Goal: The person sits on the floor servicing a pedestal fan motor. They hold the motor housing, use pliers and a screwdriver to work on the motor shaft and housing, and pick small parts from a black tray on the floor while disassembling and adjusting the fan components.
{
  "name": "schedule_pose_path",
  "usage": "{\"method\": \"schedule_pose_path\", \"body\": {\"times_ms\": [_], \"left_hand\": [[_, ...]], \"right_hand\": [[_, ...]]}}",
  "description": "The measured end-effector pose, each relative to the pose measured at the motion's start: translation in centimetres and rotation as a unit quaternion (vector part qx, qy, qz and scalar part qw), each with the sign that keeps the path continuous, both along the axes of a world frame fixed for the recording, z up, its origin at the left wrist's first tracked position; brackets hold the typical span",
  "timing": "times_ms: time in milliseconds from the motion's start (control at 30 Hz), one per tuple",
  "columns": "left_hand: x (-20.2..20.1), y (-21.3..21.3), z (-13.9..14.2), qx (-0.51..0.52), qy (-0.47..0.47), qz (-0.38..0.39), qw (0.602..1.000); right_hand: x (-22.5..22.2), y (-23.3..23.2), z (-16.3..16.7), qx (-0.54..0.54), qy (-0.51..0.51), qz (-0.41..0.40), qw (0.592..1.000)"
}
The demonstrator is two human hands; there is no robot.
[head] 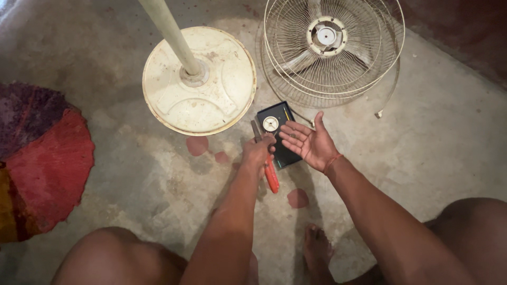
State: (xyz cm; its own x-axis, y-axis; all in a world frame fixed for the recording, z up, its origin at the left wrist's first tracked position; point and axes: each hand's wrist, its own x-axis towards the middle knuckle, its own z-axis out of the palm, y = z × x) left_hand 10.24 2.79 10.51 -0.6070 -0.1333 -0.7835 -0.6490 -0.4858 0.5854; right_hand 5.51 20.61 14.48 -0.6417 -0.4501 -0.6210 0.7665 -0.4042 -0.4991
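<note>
A red and purple mat is lying far to the left of the black tray, at the edge of the concrete floor. Nearer, up and to the left of the tray, the round cream fan base is standing with its pole rising from it.

The left hand is hovering at the tray's left edge, fingers closing around red-handled pliers whose metal tip is pointing up beside the tray. A small round white cap is sitting in the tray's upper part.

The right hand is resting palm-up over the tray's right side, fingers spread wide; a tiny dark piece seems to be lying on them, too small to identify. Above the tray, the wire fan guard with blades is lying flat on the floor.
</note>
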Motion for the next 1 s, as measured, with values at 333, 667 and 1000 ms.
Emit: {"method": "schedule_pose_path", "body": {"times_ms": [333,667,1000], "left_hand": [[-0.4,0.3,0.0,0.021,0.034,0.009,0.999],[-1.8,0.3,1.9,0.064,0.095,0.025,0.993],[-2.0,0.7,2.6,0.043,0.077,0.013,0.996]], "right_hand": [[-0.4,-0.3,1.2,-0.022,0.017,0.006,1.0],[-1.5,-0.1,4.2,-0.041,0.037,0.007,0.998],[-2.3,1.6,1.6,-0.035,0.07,-0.035,0.996]]}}
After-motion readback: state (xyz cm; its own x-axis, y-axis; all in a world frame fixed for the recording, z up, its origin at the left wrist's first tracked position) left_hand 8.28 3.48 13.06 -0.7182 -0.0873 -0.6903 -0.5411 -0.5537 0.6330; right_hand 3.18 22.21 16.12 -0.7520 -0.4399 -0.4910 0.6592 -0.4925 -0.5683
